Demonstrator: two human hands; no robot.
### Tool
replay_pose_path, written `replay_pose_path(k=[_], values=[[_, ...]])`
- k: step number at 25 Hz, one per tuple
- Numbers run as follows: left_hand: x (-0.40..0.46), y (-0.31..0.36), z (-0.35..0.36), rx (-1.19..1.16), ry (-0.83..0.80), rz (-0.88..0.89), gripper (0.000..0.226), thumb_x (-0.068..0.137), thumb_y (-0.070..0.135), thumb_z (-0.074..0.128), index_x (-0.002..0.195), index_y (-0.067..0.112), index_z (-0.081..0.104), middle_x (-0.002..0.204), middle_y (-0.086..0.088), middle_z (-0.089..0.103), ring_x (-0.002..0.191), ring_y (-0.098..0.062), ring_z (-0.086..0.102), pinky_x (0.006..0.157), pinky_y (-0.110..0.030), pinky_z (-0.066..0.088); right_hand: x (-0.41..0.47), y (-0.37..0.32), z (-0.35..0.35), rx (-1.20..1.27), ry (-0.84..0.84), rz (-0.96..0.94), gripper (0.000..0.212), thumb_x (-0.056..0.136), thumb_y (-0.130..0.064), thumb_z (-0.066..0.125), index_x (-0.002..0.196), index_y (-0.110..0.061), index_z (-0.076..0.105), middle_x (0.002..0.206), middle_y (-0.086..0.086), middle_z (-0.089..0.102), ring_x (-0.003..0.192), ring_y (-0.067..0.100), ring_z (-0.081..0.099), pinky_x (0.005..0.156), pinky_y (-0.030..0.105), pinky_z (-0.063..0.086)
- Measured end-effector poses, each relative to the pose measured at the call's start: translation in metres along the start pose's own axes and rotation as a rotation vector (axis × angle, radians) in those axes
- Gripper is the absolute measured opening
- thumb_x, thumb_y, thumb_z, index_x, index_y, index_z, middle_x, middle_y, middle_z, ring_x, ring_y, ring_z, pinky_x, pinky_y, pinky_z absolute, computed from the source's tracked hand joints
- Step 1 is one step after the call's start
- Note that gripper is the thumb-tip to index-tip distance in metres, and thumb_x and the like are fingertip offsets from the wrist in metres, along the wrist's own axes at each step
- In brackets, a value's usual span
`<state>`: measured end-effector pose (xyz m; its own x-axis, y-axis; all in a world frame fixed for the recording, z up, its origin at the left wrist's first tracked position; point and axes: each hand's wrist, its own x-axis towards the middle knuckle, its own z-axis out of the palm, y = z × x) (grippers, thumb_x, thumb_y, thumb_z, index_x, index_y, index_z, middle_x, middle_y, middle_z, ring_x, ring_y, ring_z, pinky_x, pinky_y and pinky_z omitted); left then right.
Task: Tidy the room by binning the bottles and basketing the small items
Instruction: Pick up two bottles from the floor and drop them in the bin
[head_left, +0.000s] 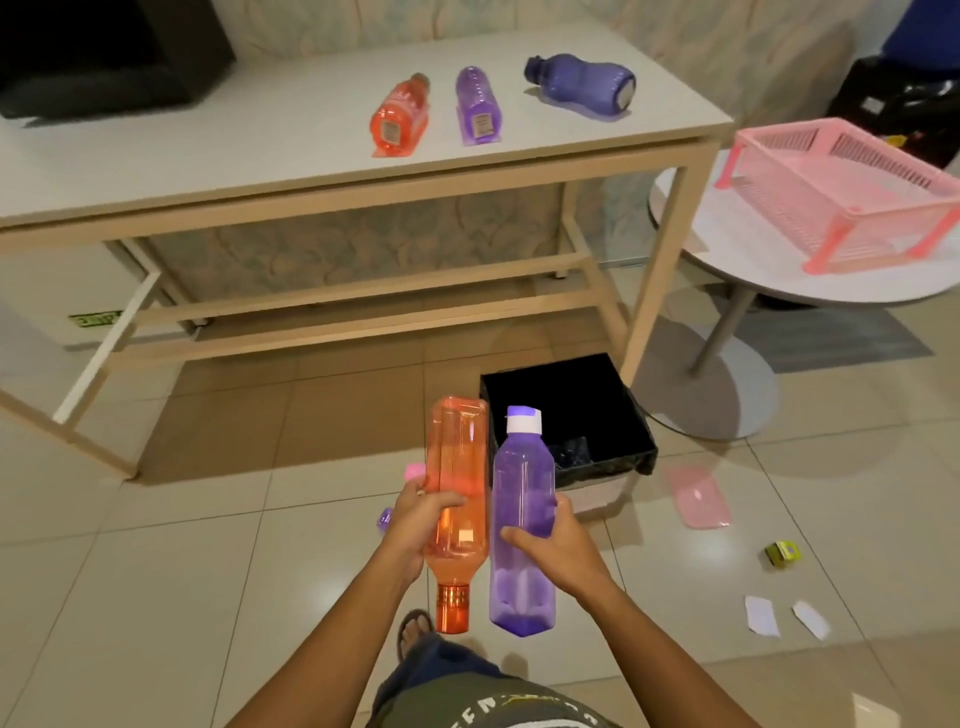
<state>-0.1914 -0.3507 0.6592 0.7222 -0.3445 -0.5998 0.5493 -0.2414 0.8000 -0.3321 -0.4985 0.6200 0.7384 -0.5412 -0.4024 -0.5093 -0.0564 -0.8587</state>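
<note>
Tiled floor, black bin (613, 415) beside table (260, 156) leg. My left hand (415, 525) grips orange bottle (460, 499), cap down; right hand (558, 551) grips purple bottle (522, 519), upright, just before bin.

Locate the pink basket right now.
Head view, upper right: the pink basket sits on the round white table, right of the long table and beyond the black bin.

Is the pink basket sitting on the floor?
No, the pink basket sits on the round white table at right, above the floor.
</note>
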Motion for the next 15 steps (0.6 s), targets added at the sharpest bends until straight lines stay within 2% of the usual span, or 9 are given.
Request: replay_pose_path(k=[3,5,7,11,15], values=[[0.005,0.003,0.021,0.012,0.018,0.004,0.037,0.080,0.016,0.078,0.107,0.032,0.058,0.100,-0.001,0.075,0.091,-0.025,0.073,0.056,-0.033,0.059,-0.004,0.012,-0.014,0.052,0.062,0.044,0.075,0.077,-0.047,0.085,0.131,-0.035,0.035,0.120,-0.008,0.059,0.093,0.012,0.068,0.063,0.017,0.056],[0.008,0.004,0.027,-0.002,0.062,0.003,0.035,0.081,0.019,0.078,0.108,0.031,0.058,0.104,-0.002,0.072,0.095,-0.027,0.071,0.063,-0.037,0.061,-0.003,0.016,-0.019,0.065,0.079,0.052,0.075,0.077,-0.049,0.084,0.133,-0.034,0.037,0.122,-0.008,0.060,0.093,0.011,0.068,0.061,0.016,0.056],[0.019,0.003,0.043,-0.011,0.068,-0.018,0.038,0.083,0.020,0.076,0.116,0.026,0.058,0.106,-0.004,0.072,0.097,-0.029,0.071,0.075,-0.043,0.061,0.002,0.023,-0.032,0.085,0.115,0.076,0.075,0.077,-0.050,0.084,0.135,-0.032,0.039,0.123,-0.008,0.061,0.095,0.012,0.068,0.068,0.020,0.060],[0.042,0.007,0.071,-0.054,0.016,-0.060,0.046,0.083,0.019,0.076,0.124,0.020,0.055,0.110,-0.010,0.073,0.097,-0.031,0.072,0.086,-0.049,0.059,0.017,0.028,-0.053,0.108,0.148,0.117,0.078,0.078,-0.047,0.083,0.139,-0.031,0.038,0.126,-0.006,0.060,0.103,0.017,0.069,0.081,0.035,0.063],[0.080,0.021,0.094,-0.030,-0.027,-0.075,0.052,0.081,0.018,0.078,0.127,0.015,0.053,0.109,-0.011,0.073,0.094,-0.029,0.074,0.081,-0.044,0.060,0.047,0.021,-0.074,0.089,0.205,0.145,0.077,0.082,-0.041,0.082,0.142,-0.028,0.036,0.127,-0.004,0.058,0.107,0.020,0.067,0.084,0.037,0.063]])
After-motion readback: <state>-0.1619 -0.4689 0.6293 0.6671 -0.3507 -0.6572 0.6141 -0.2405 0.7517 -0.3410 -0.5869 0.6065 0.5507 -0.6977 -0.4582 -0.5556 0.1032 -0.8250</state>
